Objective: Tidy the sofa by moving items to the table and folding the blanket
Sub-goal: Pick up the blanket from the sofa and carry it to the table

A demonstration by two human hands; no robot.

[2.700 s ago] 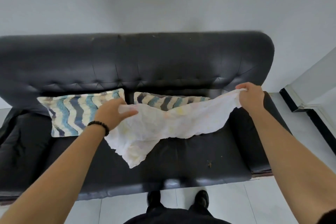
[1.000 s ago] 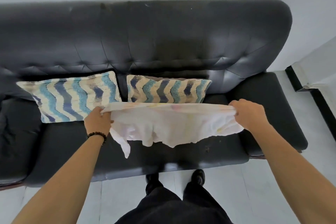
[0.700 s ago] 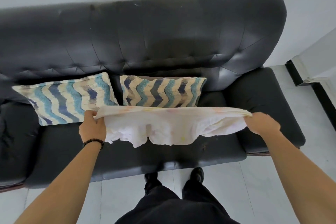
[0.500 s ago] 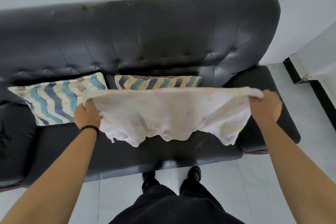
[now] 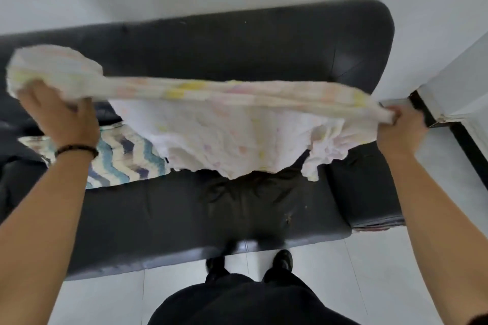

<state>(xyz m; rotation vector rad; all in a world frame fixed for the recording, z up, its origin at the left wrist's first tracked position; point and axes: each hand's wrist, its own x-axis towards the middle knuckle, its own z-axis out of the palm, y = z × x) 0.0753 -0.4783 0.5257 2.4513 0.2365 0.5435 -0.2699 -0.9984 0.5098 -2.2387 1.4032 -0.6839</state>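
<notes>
Left hand (image 5: pixel 62 116) and right hand (image 5: pixel 400 130) each grip one blanket (image 5: pixel 237 124) end; long axis left-right, level, above sofa (image 5: pixel 184 219).

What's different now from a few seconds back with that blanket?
The left hand and right hand swung wider apart and upward, pulling the blanket taut and high over the sofa; its left end now flops over the left hand. Both kept their grip; the striped cushion stayed put.
</notes>
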